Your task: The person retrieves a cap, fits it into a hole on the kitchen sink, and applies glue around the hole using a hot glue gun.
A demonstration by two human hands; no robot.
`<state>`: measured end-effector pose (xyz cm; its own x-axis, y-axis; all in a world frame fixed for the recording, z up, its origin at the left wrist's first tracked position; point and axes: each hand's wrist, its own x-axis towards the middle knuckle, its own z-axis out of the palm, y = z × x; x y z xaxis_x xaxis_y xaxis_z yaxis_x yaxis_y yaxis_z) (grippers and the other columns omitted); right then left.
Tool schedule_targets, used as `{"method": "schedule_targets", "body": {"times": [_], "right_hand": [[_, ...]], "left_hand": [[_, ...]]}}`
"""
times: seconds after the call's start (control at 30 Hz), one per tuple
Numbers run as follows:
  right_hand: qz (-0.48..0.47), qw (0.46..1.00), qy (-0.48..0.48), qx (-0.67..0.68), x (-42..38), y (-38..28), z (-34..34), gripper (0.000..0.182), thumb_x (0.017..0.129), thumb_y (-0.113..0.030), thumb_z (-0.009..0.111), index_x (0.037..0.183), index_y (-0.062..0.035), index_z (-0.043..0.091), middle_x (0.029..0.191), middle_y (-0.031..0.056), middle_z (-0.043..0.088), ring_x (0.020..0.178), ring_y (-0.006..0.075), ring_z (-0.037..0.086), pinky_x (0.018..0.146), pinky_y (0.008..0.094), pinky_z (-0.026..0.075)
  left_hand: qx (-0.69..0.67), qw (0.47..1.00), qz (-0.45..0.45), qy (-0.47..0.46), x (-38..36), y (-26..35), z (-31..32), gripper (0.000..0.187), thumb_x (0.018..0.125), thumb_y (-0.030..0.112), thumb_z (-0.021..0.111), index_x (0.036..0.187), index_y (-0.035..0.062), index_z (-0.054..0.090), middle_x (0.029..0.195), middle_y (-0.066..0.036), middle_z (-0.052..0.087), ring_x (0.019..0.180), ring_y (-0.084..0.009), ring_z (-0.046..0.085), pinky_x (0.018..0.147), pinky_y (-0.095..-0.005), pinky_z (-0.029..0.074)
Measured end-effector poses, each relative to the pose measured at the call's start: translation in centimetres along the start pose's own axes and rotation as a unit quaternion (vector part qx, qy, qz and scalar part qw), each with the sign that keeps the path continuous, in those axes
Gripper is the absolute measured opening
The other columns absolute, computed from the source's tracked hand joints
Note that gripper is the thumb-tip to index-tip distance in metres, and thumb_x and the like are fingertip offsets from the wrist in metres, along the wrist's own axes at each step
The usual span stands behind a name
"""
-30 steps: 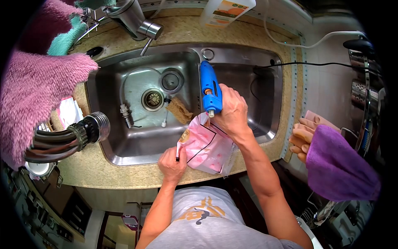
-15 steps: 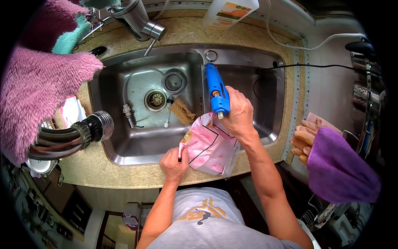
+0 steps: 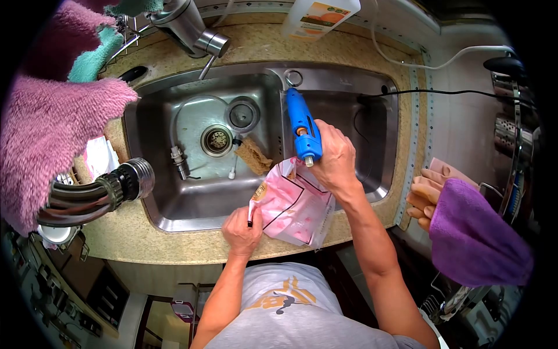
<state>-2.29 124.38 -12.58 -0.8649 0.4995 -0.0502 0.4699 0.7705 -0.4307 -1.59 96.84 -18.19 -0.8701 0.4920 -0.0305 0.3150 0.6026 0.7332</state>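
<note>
Over the sink (image 3: 174, 203), the left hand (image 3: 241, 231) gripped the pink bag's (image 3: 293, 206) corner to keep it steady, while the right hand (image 3: 334, 160) clasped the blue glue gun (image 3: 302, 125), nozzle aimed at its top edge.

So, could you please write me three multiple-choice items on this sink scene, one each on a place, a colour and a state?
1. Where does the brown sponge lie?
A. in the sink, beside the drain
B. on the counter
C. on the purple cloth

2. What colour is the glue gun?
A. red
B. blue
C. yellow

3. How is the pink bag held?
A. lying flat in the basin
B. hanging from the tap
C. gripped by the left hand at its lower corner

Answers: 1 A, it rests on the basin floor near the drain; 2 B, the body in the right hand is blue; 3 C, the left hand's fingers close on the corner.
</note>
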Motion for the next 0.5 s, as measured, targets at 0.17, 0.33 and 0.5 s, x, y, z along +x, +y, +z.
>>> {"method": "schedule_targets", "body": {"times": [0.17,0.33,0.5], "right_hand": [[0.011,1.0,-0.005,0.009,0.1,0.1,-0.1,0.056,0.073,-0.011,0.082,0.125,-0.004,0.062,0.106,0.018,0.072,0.098,0.039,0.069,0.087,0.0482,0.054],[0.003,1.0,0.002,0.01,-0.1,0.8,-0.2,0.057,0.071,-0.01,0.082,0.125,-0.0036,0.063,0.107,0.0179,0.072,0.1,0.0389,0.069,0.087,0.048,0.055],[-0.009,1.0,-0.008,0.027,0.0,1.3,-0.5,0.056,0.072,-0.01,0.08,0.125,-0.0022,0.063,0.107,0.0193,0.072,0.098,0.0392,0.069,0.087,0.0474,0.055]], "left_hand": [[0.006,1.0,-0.003,-0.008,0.1,0.3,-0.2,0.013,0.087,0.013,0.074,0.082,0.0053,0.065,0.071,-0.012,0.064,0.063,-0.034,0.064,0.058,-0.0441,0.049],[0.008,1.0,-0.001,-0.004,0.2,0.3,-0.3,0.012,0.087,0.013,0.074,0.083,0.005,0.066,0.073,-0.012,0.065,0.064,-0.0339,0.064,0.059,-0.0438,0.05],[0.014,1.0,-0.007,-0.009,0.0,0.3,-0.1,0.013,0.088,0.013,0.074,0.082,0.005,0.066,0.073,-0.012,0.065,0.064,-0.0336,0.064,0.059,-0.0439,0.05]]}}
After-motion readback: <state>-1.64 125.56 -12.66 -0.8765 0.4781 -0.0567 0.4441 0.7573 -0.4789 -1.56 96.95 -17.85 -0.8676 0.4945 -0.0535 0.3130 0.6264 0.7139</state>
